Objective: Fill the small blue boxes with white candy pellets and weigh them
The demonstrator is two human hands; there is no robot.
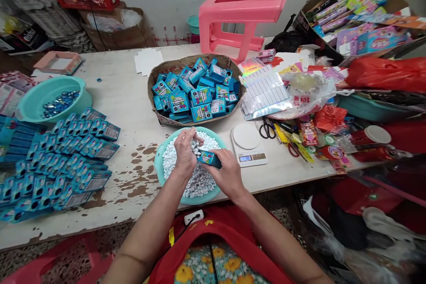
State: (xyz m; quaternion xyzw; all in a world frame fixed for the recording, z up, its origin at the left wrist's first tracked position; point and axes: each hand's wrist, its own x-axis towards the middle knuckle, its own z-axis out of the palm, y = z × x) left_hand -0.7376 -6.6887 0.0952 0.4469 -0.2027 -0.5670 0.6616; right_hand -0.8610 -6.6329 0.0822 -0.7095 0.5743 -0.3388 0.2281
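A turquoise basin full of small white candies stands on the table just in front of me. Over it, my right hand grips a small blue candy box, tilted with one end toward the left. My left hand is cupped around several white candies, close against that end of the box. Whether any candies are inside the box is hidden. Behind the basin, a cut-down cardboard box holds many similar blue boxes.
Rows of blue boxes and a turquoise bowl of shiny blue pieces are at left. A digital scale, scissors and wrappers are at right. An overturned pink stool rests behind.
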